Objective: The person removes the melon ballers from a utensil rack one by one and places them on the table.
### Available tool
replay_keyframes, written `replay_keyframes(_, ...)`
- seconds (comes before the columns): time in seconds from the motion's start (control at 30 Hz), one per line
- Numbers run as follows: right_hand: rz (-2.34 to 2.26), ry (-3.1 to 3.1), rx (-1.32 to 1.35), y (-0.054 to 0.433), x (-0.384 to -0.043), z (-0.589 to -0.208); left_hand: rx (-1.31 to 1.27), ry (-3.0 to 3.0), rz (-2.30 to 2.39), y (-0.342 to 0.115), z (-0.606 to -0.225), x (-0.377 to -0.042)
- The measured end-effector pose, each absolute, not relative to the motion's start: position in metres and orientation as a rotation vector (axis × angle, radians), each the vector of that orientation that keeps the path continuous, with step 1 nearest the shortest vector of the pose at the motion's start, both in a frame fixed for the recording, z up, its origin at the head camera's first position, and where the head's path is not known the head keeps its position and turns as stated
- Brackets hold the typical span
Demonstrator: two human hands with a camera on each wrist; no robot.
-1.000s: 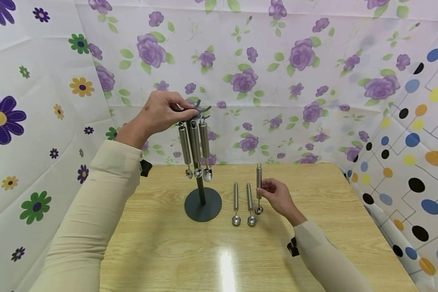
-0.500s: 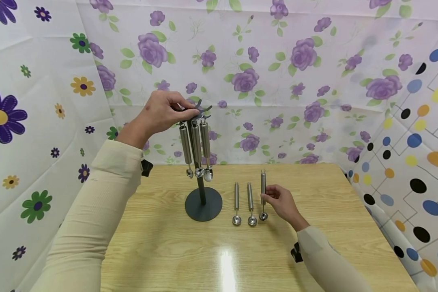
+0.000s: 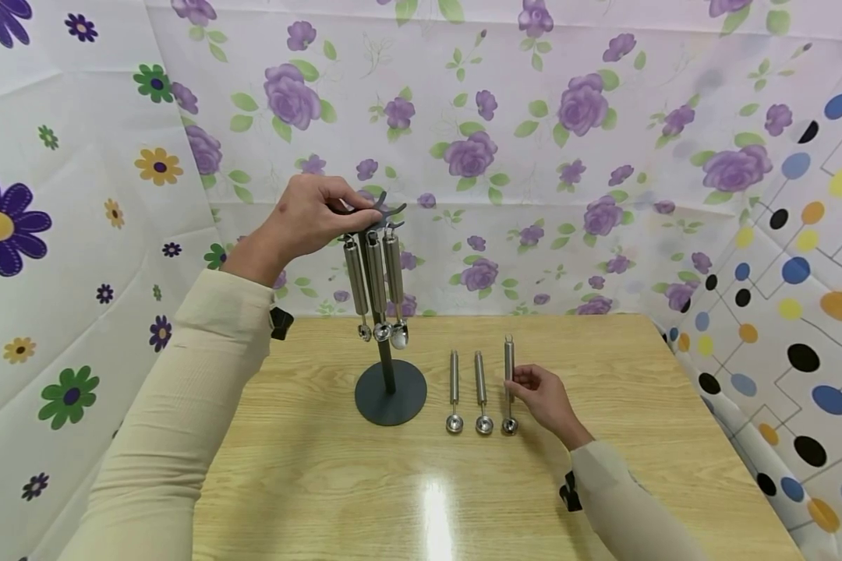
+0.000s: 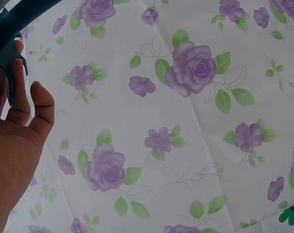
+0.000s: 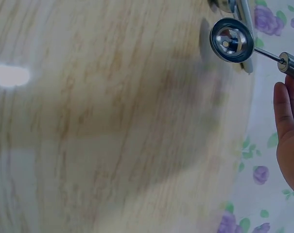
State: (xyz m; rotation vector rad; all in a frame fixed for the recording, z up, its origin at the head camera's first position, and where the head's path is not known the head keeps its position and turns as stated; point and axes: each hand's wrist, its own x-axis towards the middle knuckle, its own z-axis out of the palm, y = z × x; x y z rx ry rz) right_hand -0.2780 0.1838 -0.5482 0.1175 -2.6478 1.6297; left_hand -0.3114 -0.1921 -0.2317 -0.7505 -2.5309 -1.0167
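Steel scoop: held at the right end of the row, handle end raised, bowl low; whether the table is touched cannot be told.
Right hand: narrow; scoop handle is pinched between thumb and fingers.
Left hand: narrow; stand is gripped at its top, among the dark hooks.
Stand base: set flat on table, pole upright; probably steadied by that grip.
Hanging tools: three, hung handle up, heads down, close together.
Row: left scoop and middle scoop laid flat, side by side, apart; held one is just beside the middle one, not touching.
Step in hand: judged to be setting down, in line with the other two.
Next move: handle should be tipped down flat, parallel to the row, then the pinch loosened; stand grip best left firm.
Risk: middle scoop could be nudged, or the round bowl could roll.
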Motion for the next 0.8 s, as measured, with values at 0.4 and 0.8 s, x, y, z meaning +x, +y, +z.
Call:
replay_keyframes(0.4, 1.728, -2.622, 0.049, 0.186, -0.285, -0.561, -0.739, -2.530, -1.038, -0.192, -0.232, -0.312)
replay_keyframes(0.8, 1.706, -2.657, -0.088, 0.179, -0.299, -0.580, -0.721, -2.541, -1.036, -0.191, -0.233, -0.311)
